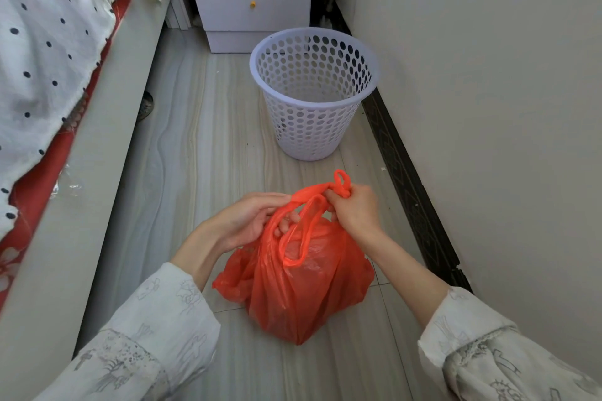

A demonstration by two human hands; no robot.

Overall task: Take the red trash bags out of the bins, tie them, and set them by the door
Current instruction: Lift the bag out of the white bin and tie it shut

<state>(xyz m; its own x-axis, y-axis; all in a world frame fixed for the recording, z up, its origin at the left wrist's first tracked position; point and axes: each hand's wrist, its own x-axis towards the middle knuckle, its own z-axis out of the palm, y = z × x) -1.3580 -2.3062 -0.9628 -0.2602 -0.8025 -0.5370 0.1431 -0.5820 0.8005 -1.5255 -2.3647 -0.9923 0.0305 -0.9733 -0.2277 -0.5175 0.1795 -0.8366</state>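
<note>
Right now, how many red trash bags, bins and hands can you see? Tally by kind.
Red trash bags: 1, the red trash bag on the floor
Perforated white bins: 1, the bin, no bag in it
Hands: 2, left hand, right hand, both gripping the bag's handles
Total: 4

One red trash bag (293, 283) is in view, and one white perforated bin (312, 127). Two hands show, the left hand (247, 221) and the right hand (353, 208). One white drawer unit (247, 0) carries one yellow knob (252, 4).
</note>
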